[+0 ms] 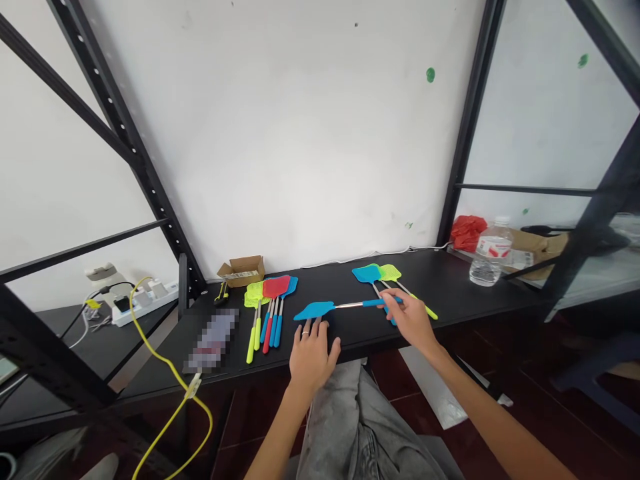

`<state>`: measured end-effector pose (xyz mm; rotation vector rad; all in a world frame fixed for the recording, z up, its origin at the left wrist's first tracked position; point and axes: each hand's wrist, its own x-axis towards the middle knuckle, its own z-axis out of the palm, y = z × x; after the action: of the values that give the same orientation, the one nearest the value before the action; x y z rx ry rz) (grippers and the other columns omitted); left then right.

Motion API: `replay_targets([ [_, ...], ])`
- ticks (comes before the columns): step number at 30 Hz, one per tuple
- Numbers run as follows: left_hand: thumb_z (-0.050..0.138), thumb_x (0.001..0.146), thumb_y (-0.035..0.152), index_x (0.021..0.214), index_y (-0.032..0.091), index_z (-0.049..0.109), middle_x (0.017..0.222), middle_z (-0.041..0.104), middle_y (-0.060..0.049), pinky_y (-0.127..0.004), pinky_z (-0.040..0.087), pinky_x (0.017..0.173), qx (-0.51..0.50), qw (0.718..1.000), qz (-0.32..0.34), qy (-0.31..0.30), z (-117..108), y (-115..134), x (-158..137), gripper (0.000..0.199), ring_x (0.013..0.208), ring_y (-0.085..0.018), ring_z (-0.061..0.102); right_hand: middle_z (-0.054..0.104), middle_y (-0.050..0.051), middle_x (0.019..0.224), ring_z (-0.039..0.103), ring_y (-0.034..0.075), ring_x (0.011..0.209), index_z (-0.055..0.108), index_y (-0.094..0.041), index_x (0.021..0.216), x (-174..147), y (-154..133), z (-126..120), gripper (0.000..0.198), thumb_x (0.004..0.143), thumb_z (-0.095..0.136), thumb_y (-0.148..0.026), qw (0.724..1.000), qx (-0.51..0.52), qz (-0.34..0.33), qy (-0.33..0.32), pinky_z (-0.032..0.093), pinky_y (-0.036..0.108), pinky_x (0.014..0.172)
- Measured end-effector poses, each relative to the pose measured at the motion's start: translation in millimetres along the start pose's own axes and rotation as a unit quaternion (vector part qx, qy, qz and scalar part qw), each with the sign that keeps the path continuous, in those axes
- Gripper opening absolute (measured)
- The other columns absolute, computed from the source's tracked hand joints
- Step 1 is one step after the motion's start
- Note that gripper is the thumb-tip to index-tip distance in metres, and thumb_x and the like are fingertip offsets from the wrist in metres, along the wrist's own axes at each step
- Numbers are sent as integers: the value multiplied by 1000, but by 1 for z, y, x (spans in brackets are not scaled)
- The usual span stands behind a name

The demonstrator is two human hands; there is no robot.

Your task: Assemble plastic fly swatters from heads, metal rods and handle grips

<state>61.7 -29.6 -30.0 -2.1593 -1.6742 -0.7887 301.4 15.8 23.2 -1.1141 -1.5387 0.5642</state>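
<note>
A blue fly swatter [314, 311] with a metal shaft lies sideways just over the black tabletop. My right hand [411, 319] is closed around its blue handle. Below the blue head, my left hand [311, 355] has its fingers stretched out; the fingertips reach the head's lower edge, and whether they touch it I cannot tell. To the left lies a group of fly swatters with yellow-green, red [277, 287] and blue heads, handles toward me. Behind my right hand are another blue fly swatter [367, 273] and a yellow-green one [390, 271], partly hidden by the hand.
The black table [330, 340] is framed by black metal posts. Toward its left are a small cardboard box [243, 272], a yellow-black cutter [221, 293], a blurred-out phone [213, 340] on a yellow cable [173, 367] and a power strip [145, 303]. A water bottle [491, 252] stands right.
</note>
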Motion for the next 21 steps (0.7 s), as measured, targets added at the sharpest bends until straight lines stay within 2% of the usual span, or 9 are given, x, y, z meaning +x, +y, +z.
replay_targets([
  [3,41,94,30,93,20,61,98,64,-8,-35,43,83,-20,999,-16,30,-2,2,0,22,97,-24,57,68,6,72,56,14,52,67,-19,91,12,4,-17,35,87,55,-51,997,80,23,5,43,25,46],
  [5,40,94,26,83,21,59,85,61,-6,-31,41,73,-28,998,-25,46,-2,2,-2,22,86,-21,56,68,6,74,56,13,54,66,-18,93,19,6,-30,34,84,60,-51,989,145,40,-13,42,23,44],
  [9,43,92,22,74,20,56,75,57,-5,-30,38,70,-37,997,-22,67,1,1,-4,22,79,-20,52,65,4,74,56,12,57,66,-19,95,28,10,-54,33,78,70,-46,977,203,63,-23,43,20,43],
  [12,45,90,21,71,20,55,72,55,-5,-30,37,68,-32,997,-17,68,3,0,-5,22,77,-20,51,67,5,79,57,12,55,66,-18,92,33,13,-68,33,78,71,-47,986,154,44,38,46,21,43],
  [15,44,91,21,70,20,54,72,54,-5,-30,37,69,-25,997,-14,67,4,0,-4,24,77,-20,51,67,6,75,62,15,57,66,-17,92,35,13,-76,36,78,69,-50,993,73,34,86,53,24,49],
  [18,44,91,21,70,21,53,72,54,-5,-30,37,70,-22,997,-15,70,3,0,-4,24,77,-20,51,68,7,82,67,19,65,64,-18,98,32,1,-79,38,80,67,-52,995,69,12,69,58,29,59],
  [21,46,91,21,69,21,52,72,55,-4,-29,36,69,-21,997,-20,77,4,0,-4,23,77,-19,50,69,6,88,68,19,69,62,-20,101,20,-26,-79,35,83,63,-50,997,33,-39,53,59,31,64],
])
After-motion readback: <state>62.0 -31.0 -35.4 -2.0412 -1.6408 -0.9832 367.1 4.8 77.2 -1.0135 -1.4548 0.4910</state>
